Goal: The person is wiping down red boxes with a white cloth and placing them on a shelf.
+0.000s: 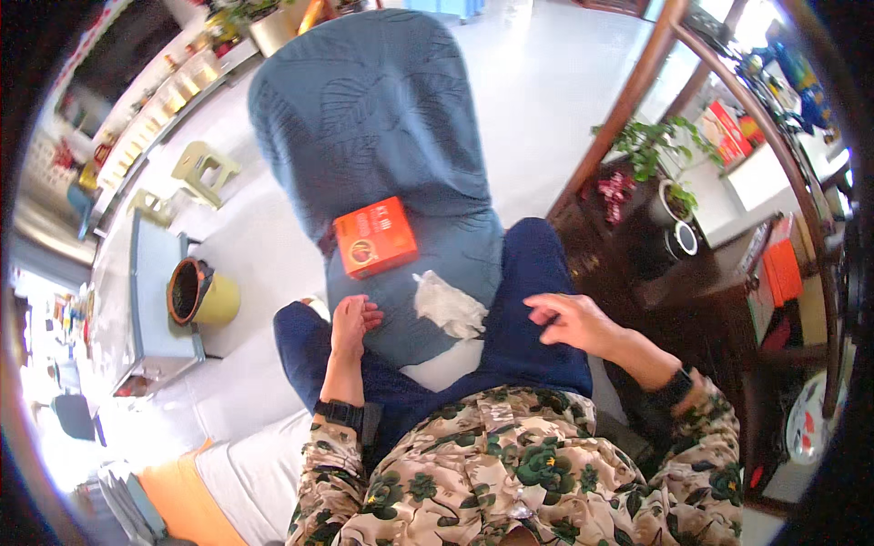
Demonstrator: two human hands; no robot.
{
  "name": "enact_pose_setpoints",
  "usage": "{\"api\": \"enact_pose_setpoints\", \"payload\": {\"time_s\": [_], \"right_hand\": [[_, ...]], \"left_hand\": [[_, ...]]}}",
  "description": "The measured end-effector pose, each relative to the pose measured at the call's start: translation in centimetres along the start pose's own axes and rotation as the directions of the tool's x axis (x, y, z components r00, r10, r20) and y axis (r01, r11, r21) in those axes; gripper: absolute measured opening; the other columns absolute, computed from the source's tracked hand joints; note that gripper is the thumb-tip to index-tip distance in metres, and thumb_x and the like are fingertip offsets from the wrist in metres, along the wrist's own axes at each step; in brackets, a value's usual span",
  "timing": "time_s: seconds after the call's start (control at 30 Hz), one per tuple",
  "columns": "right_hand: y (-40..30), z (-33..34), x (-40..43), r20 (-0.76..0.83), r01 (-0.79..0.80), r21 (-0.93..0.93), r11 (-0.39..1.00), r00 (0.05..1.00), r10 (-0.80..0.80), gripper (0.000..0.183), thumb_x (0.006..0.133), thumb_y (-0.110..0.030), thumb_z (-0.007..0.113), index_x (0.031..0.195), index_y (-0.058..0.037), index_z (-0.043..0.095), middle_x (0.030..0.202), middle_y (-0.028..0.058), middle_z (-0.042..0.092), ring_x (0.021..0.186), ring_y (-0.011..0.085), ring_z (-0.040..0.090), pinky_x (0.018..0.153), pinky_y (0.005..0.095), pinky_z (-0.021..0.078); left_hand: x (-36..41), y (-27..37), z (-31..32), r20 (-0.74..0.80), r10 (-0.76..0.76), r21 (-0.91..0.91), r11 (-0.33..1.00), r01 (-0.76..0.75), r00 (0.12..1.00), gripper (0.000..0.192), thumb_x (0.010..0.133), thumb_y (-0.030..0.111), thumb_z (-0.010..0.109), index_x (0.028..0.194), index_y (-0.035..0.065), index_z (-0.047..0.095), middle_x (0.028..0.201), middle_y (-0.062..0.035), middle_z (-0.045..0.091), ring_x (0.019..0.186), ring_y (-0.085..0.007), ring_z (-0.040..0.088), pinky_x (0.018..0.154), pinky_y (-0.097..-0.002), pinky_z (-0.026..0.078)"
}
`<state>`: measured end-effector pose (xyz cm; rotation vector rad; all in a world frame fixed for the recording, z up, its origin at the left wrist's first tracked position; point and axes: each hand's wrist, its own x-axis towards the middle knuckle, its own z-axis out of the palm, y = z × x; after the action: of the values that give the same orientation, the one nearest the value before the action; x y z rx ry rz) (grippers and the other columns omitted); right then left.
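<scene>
A chair with a blue fabric cover stands before me, its seat between my knees. On the seat lie an orange-red cardboard box bearing writing and, nearer to me on the right, a crumpled white cloth or tissue. My left hand is raised at the seat's left edge, below the box, fingers apart and holding nothing. Over my right thigh hovers my right hand, empty, its fingers loosely bent, to the right of the white cloth.
A yellow waste bin and a plastic stool stand on the floor at left. To the right, a dark wooden table carries potted plants and boxes. A curved wooden frame rises at upper right. White and orange fabric lies at lower left.
</scene>
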<state>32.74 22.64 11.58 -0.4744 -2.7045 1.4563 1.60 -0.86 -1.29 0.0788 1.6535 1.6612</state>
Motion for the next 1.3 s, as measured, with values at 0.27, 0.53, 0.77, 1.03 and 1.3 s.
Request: {"api": "enact_pose_setpoints", "payload": {"time_s": [0.27, 0.53, 0.77, 1.03, 1.3], "right_hand": [[2.5, 9.8, 11.2, 0.192, 0.216, -0.356, 0.909, 0.969, -0.155, 0.076, 0.066, -0.015, 0.070, 0.132, -0.0082, 0.033, 0.130, 0.0163, 0.038, 0.121, 0.0332, 0.036, 0.090, 0.0425, 0.0429], [2.0, 13.5, 12.7, 0.329, 0.339, -0.526, 0.780, 0.927, -0.181, 0.050, 0.066, -0.011, 0.064, 0.112, -0.0037, 0.046, 0.118, 0.0192, 0.042, 0.111, 0.0354, 0.042, 0.083, 0.0424, 0.0478], [5.7, 14.3, 13.4, 0.186, 0.439, -0.418, 0.796, 0.898, -0.398, 0.028, 0.069, -0.007, 0.060, 0.097, -0.0039, 0.054, 0.097, 0.0167, 0.056, 0.095, 0.0323, 0.054, 0.064, 0.0354, 0.0501], [6.8, 11.9, 14.5, -0.577, -0.113, 0.096, 0.989, 0.803, 0.148, 0.026, 0.072, -0.002, 0.060, 0.097, -0.0014, 0.053, 0.087, 0.0182, 0.059, 0.084, 0.0352, 0.059, 0.071, 0.0379, 0.0469], [1.3, 11.1, 13.1, -0.426, 0.270, -0.260, 0.927, 0.830, -0.361, 0.035, 0.065, -0.003, 0.062, 0.098, -0.0046, 0.050, 0.100, 0.0146, 0.052, 0.099, 0.0337, 0.050, 0.088, 0.0416, 0.0395]], "left_hand": [[3.4, 1.4, -2.3, -0.156, 0.227, 0.190, 0.962, -0.196, 0.961, 0.033, 0.090, 0.034, 0.050, 0.097, 0.0016, 0.049, 0.082, -0.0071, 0.056, 0.070, -0.0162, 0.058, 0.057, -0.0289, 0.049], [8.0, 2.5, 0.2, -0.246, 0.425, 0.581, 0.784, -0.219, 0.871, 0.049, 0.079, 0.039, 0.063, 0.103, -0.0024, 0.053, 0.090, -0.0137, 0.062, 0.079, -0.0217, 0.060, 0.067, -0.0316, 0.049], [11.8, -0.3, -0.6, -0.054, 0.451, 0.528, 0.770, -0.358, 0.891, 0.046, 0.078, 0.023, 0.061, 0.116, -0.0003, 0.050, 0.096, -0.0169, 0.063, 0.084, -0.0265, 0.064, 0.073, -0.0351, 0.050], [4.0, -0.5, 1.9, 0.164, 0.413, 0.571, 0.701, -0.427, 0.896, 0.043, 0.080, 0.020, 0.059, 0.114, -0.0033, 0.048, 0.100, -0.0218, 0.057, 0.094, -0.0339, 0.056, 0.084, -0.0400, 0.043], [-3.4, -0.2, 5.7, 0.129, 0.162, 0.651, 0.730, -0.207, 0.978, 0.042, 0.079, 0.022, 0.059, 0.110, -0.0035, 0.048, 0.106, -0.0264, 0.052, 0.103, -0.0414, 0.046, 0.090, -0.0454, 0.037]]}}
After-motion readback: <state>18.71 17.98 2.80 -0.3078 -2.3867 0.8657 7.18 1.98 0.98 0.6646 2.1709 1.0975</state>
